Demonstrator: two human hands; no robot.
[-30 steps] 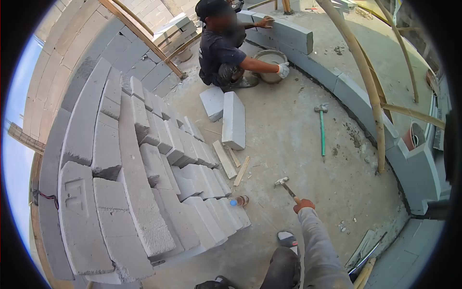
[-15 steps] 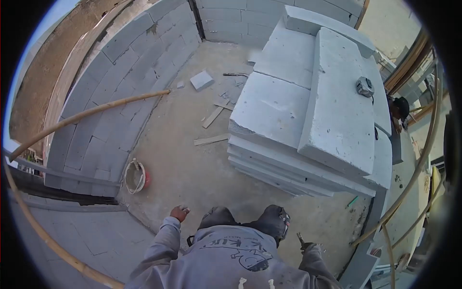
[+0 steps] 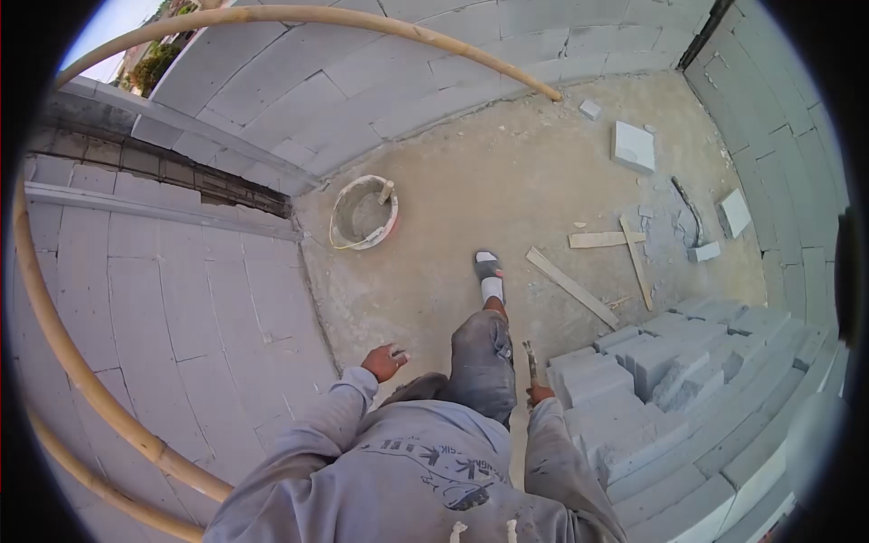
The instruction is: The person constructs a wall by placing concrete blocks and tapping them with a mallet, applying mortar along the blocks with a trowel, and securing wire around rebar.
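My left hand hangs in front of my body, its fingers loosely bent and apart, with nothing visible in it. My right hand is closed around the handle of a hammer, which points forward beside my leg; its head is small and hard to make out. Ahead on the floor stands a bucket with grey mortar inside and a tool handle leaning on its rim. To the right of the hammer lies a stack of pale blocks.
Wood strips lie crossed on the concrete floor. Loose blocks and rubble are farther off. A bamboo pole slants against the far block wall. More bamboo curves along my left.
My view has swung left, bringing the bucket closer. One foot is now visible forward on the floor. The large slab pile has left view, and the hammer remains in my right hand.
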